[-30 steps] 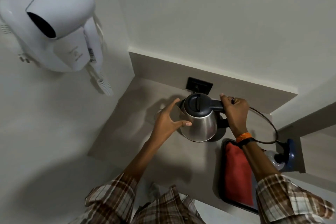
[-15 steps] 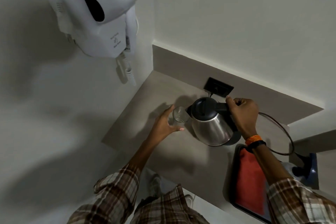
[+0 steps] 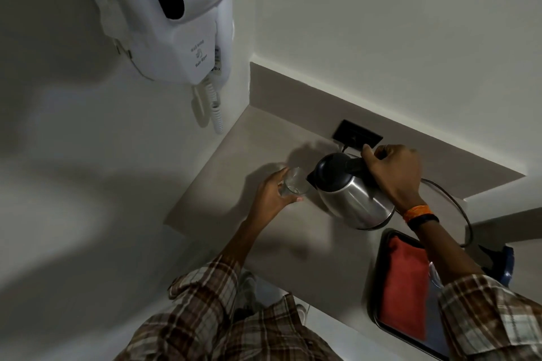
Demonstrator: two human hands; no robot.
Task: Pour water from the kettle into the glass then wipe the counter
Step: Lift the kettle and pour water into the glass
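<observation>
A steel kettle (image 3: 352, 199) with a black lid is tilted to the left, its spout right over the rim of a clear glass (image 3: 293, 183). My right hand (image 3: 393, 173) grips the kettle's black handle. My left hand (image 3: 271, 193) is wrapped around the glass, which stands on or just above the beige counter (image 3: 255, 237). A folded red cloth (image 3: 406, 287) lies in a dark tray (image 3: 378, 272) at the counter's right front.
A white wall-mounted hair dryer (image 3: 176, 17) with a coiled cord hangs above the counter's left corner. A black wall socket (image 3: 356, 136) sits behind the kettle, and a dark cable (image 3: 457, 208) loops right toward a blue object (image 3: 507, 264).
The kettle was lifted and tipped left toward the glass. My left hand left the kettle's side and took hold of the glass. The view has shifted left.
</observation>
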